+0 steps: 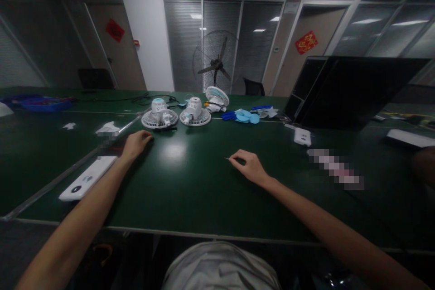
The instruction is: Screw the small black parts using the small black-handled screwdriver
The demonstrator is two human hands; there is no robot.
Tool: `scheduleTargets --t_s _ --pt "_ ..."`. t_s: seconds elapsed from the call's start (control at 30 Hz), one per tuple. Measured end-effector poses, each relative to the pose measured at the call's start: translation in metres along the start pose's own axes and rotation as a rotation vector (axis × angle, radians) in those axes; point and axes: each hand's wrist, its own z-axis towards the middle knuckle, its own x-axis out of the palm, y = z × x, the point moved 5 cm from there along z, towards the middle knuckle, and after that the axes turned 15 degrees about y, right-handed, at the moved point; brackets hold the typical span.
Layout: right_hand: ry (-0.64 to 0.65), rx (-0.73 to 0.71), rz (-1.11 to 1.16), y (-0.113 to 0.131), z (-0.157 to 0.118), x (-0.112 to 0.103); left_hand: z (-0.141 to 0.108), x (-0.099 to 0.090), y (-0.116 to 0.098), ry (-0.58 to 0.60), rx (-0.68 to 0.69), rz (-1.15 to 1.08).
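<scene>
Over the middle of the green table point(197, 195), my right hand point(250, 165) is closed in a pinch. A short, thin, pale sliver point(226, 158) sticks out from between its thumb and forefinger; its kind is too small to make out. My left hand point(136, 142) rests on the table to the left, its fingers curled together and their inner side hidden. Just beyond it, a white fan point(159, 115) lies grille down, with a dark slender piece at its front edge. Beside that stand a second face-down fan point(195, 113) and a tilted fan point(217, 97).
Light-blue fan blades point(247, 116) and dark-blue gloves point(229, 116) lie behind my right hand. A white device point(89, 179) lies by my left forearm. The black monitor point(353, 93) and a small white box point(302, 136) are at right. A blue tray point(45, 104) sits far left.
</scene>
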Motion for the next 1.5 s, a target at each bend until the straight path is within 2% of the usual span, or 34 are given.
scheduleTargets --t_s 0.13,0.3,0.43,0.53,0.6,0.67,0.7,0.77,0.8,0.87,0.97,1.1,1.33,1.5 --pt "0.004 -0.003 -0.002 0.0 0.0 0.0 0.004 0.007 0.002 0.014 -0.02 -0.046" --pt "0.011 -0.008 0.006 -0.001 -0.001 0.0 0.002 0.006 0.01 0.022 -0.103 -0.16" --pt "0.016 -0.01 0.0 0.0 -0.001 0.0 0.0 0.004 0.015 0.076 -0.172 -0.288" --pt "0.024 -0.006 -0.009 0.001 -0.001 0.001 -0.001 0.005 0.007 0.132 -0.176 -0.38" --pt "0.032 -0.004 -0.017 0.001 -0.001 0.001 -0.003 0.013 -0.01 0.187 -0.156 -0.432" --pt "0.055 -0.01 -0.026 0.003 0.0 0.003 -0.009 0.032 -0.042 0.283 -0.095 -0.484" --pt "0.066 -0.016 -0.031 0.004 0.0 0.004 -0.015 0.045 -0.064 0.346 -0.046 -0.509" --pt "0.091 -0.036 -0.042 0.007 0.0 0.006 -0.032 0.078 -0.119 0.552 0.178 -0.578" --pt "0.101 -0.048 -0.05 0.008 0.0 0.007 -0.043 0.093 -0.145 0.613 0.28 -0.585" --pt "0.118 -0.067 -0.076 0.012 0.0 0.007 -0.064 0.115 -0.189 0.638 0.434 -0.572" --pt "0.129 -0.081 -0.115 0.016 -0.002 0.007 -0.09 0.131 -0.227 0.621 0.559 -0.521" --pt "0.147 -0.101 -0.136 0.02 -0.002 0.009 -0.105 0.127 -0.239 0.63 0.613 -0.469" --pt "0.162 -0.12 -0.163 0.024 -0.001 0.011 -0.107 0.124 -0.242 0.653 0.616 -0.462" --pt "0.15 -0.14 -0.103 0.031 0.004 0.016 -0.11 0.124 -0.245 0.661 0.629 -0.45"
